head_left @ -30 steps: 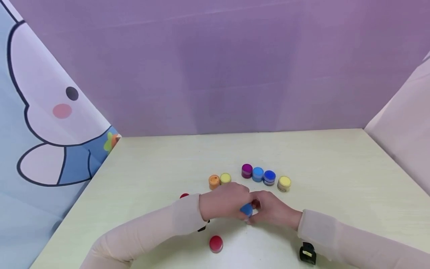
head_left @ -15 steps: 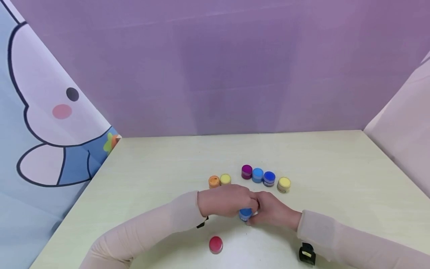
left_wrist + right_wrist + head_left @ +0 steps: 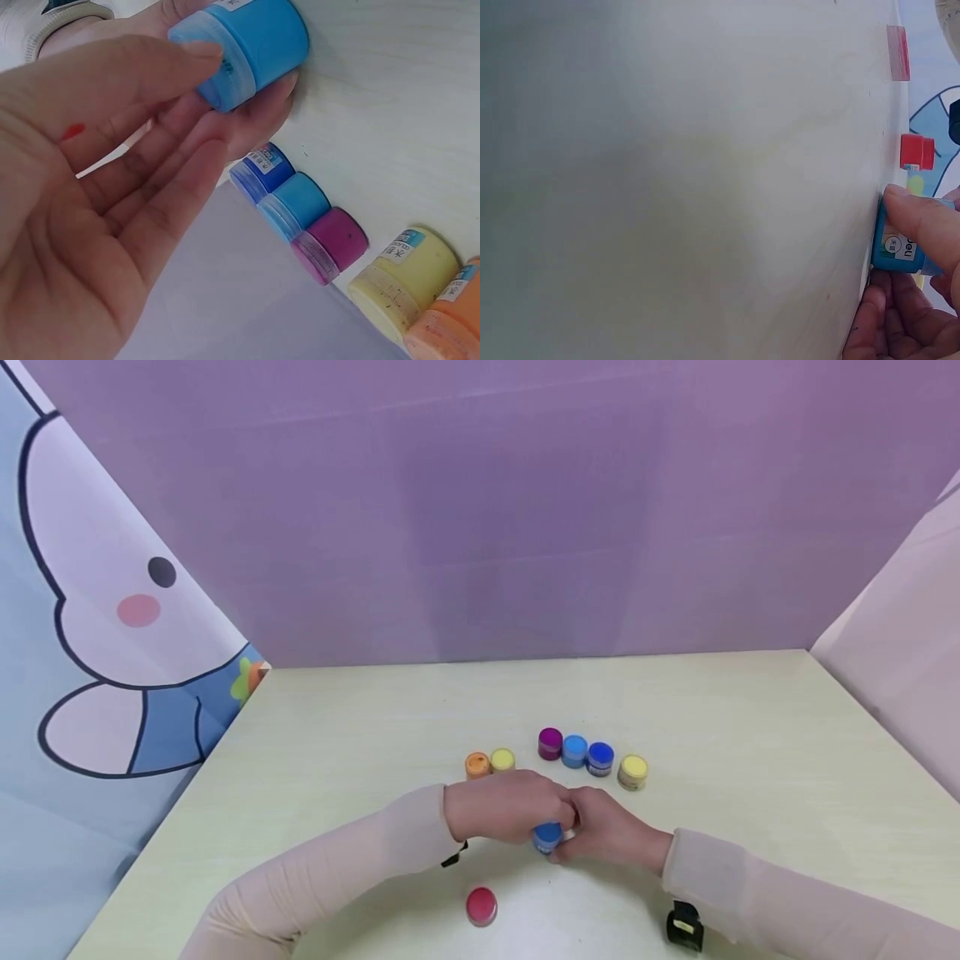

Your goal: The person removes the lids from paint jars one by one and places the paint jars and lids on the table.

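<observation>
Across the rear, a purple backdrop (image 3: 517,510) rises behind a pale table (image 3: 360,718), the working surface before me. Over its nearer middle, the left hand (image 3: 510,807) curls across the top of a blue jar (image 3: 547,838), its thumb (image 3: 187,64) on the translucent lid (image 3: 229,86); the right hand (image 3: 611,828) grips the body, seemingly to steady it, so that lid and body each have their own hand. Whether the jar bears on the table cannot be told. Beyond, perhaps set back for elbow room, stand a purple jar (image 3: 550,744), a light-blue jar (image 3: 574,752) and a dark-blue jar (image 3: 600,760) in contact, with a yellow jar (image 3: 633,772) just beside. An orange jar (image 3: 477,765) abuts a pale-yellow jar (image 3: 502,760); one red jar (image 3: 482,907) stands nearer, apart. Smallest is a red mark (image 3: 73,132) on the left hand.
</observation>
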The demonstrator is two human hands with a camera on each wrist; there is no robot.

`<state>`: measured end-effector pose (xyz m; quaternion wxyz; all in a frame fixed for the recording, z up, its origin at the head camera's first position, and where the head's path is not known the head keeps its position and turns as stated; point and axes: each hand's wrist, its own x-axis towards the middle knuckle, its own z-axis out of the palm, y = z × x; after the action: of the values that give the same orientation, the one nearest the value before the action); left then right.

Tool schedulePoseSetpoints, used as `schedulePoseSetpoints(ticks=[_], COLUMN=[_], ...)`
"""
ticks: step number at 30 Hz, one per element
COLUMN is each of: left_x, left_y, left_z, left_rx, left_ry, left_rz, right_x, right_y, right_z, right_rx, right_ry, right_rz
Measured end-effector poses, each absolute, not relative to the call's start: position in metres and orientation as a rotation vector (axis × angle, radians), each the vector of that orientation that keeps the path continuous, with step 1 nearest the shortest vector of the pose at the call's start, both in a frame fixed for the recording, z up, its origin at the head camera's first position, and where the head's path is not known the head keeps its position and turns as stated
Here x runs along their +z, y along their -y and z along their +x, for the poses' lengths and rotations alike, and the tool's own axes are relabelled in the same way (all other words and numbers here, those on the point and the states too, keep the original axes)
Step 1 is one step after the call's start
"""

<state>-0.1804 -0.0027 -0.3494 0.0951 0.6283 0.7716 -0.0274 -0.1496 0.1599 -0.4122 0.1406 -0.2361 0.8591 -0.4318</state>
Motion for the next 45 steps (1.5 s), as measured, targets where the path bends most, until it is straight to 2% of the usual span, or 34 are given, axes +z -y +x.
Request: schedulePoseSetpoints(ticks=[25, 28, 35, 45], left_x=[-0.337, -0.338, -0.341, -0.349], left_y=[0.0, 0.002, 0.003, 0.002], left_z=[-0.173, -0.176, -0.179, -0.176], left_rx=[-0.176, -0.166, -0.148, -0.171], left_ry=[-2.552, -2.527, -2.326, -2.321], left_rz=[1.503, 1.552, 1.864, 1.913], right_x=[-0.404, -0.404, -0.406, -0.415], right_y=[-0.156, -0.156, -0.16, -0.16], right_z=[-0.153, -0.154, -0.152, -0.151], right_rx=[-1.226, -1.241, -1.298, -1.289], right_ry=[-2.52, -2.5, -2.452, -2.45], right_rz=[-0.726, -0.722, -0.724, -0.726])
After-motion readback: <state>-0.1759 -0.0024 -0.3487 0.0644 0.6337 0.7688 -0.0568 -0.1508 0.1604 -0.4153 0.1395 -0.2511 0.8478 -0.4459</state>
